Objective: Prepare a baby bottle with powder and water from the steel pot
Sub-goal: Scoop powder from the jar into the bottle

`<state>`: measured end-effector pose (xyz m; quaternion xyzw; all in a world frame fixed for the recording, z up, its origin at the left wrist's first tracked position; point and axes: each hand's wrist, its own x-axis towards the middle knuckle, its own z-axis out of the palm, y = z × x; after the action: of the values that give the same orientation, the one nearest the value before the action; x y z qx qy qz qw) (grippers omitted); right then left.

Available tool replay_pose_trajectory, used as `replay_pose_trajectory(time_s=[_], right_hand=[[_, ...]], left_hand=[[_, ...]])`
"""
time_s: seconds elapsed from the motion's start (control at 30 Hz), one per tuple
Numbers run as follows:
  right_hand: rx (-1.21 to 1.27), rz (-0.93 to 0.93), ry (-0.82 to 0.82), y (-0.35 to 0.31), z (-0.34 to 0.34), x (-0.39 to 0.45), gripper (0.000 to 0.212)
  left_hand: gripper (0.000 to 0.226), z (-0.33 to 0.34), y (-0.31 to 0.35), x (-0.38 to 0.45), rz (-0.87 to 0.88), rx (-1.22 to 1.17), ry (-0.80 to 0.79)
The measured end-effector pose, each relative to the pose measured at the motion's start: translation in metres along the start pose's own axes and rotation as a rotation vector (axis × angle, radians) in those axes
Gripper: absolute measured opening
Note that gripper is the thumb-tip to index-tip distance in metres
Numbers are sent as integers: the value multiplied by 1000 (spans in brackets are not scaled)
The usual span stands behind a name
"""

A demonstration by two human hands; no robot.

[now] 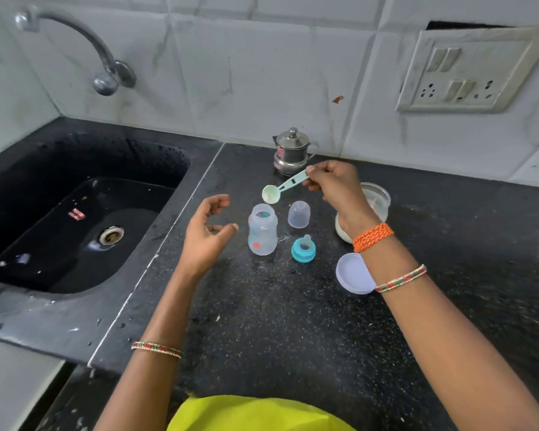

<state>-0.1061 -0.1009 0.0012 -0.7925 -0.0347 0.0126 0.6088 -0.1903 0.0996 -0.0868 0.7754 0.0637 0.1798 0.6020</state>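
The clear plastic baby bottle (262, 230), printed with small orange and teal marks, stood upright and uncapped on the speckled black stone counter (262, 321), just right of the seam beside the black sink (84, 213). It looked empty, though any powder at its base was too faint to tell. Just above its open mouth hung the bowl of a pale green plastic measuring scoop (280, 188), pinched by the handle end between the thumb and fingers of the right hand (333, 188). The left hand (207, 234) hovered beside the bottle with loosely curled fingers, holding nothing and not touching it.

The bottle's mouth was narrow next to the scoop bowl, so a tilt made slightly off centre would likely have scattered powder onto the counter. With nothing steadying the light, empty bottle, a knock from the scoop might have tipped it toward the sink.

Close by stood its clear domed cap (298, 214) and the teal screw ring with its silicone teat (304, 248). The open clear powder jar (374, 199) sat partly hidden behind the right wrist, its pale lilac round lid (352, 275) lying near the forearm. The small lidded steel pot (291, 152) waited against the tiled wall, well behind the bottle.
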Motion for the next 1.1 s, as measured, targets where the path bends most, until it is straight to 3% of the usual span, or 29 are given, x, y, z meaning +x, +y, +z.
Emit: replay_pose_trajectory(time_s=[0.4,0.57,0.7,0.8,1.1], right_hand=[[-254,-210,18,18,22,-2,6],[-428,-533,63,24,28,-17,6],[-690,-839,-27,31,32,-33,1],[-751,-924,-73,37,31,-42,3],[-774,-1068,88,57,26,-46,18]], left_hand=[[80,27,-21,6,-91,112,-258],[66,42,-24,7,-42,95,-263],[54,47,-26,7,6,52,-191],[51,47,-30,6,27,59,-173],[53,51,-41,4,-6,3,-133]])
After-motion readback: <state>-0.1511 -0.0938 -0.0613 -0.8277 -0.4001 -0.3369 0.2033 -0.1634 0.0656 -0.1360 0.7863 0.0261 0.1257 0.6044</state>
